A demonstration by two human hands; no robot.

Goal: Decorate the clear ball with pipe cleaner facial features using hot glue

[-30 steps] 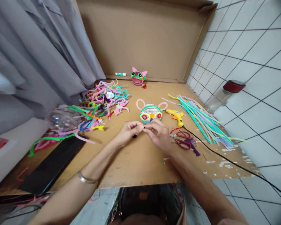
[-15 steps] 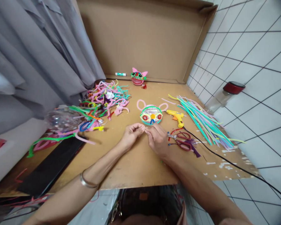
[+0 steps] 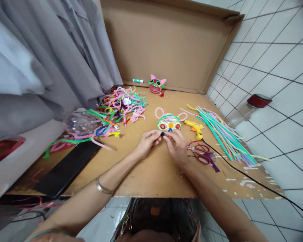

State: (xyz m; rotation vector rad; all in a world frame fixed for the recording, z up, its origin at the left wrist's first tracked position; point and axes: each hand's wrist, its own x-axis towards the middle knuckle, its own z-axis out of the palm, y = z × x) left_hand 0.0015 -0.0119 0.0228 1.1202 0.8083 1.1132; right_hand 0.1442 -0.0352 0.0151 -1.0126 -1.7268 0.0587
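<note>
My left hand (image 3: 149, 141) and my right hand (image 3: 177, 144) meet at the middle of the table, fingers closed in a pinch. Between their fingertips is a small black piece (image 3: 163, 134), too small to name for certain. Just beyond them lies an animal face (image 3: 169, 120) made of pipe cleaners, with a green rim, red and yellow eyes, an orange nose and pink loop ears; my fingers hide its lower edge. To the right of my right hand are red-handled scissors (image 3: 202, 152) and a yellow glue gun (image 3: 195, 128).
Loose pipe cleaners (image 3: 222, 134) lie in a bundle at right; a tangled heap (image 3: 126, 102) sits at back left. A finished-looking pink-eared face (image 3: 155, 84) stands by the cardboard backboard (image 3: 166, 43). A black slab (image 3: 68, 168) lies at left. The glue gun's cord (image 3: 242, 174) crosses the right side.
The view has shifted, so the table's contents appear farther right. A black piece now shows between my fingertips, where it was not visible before. Both hands stay together.
</note>
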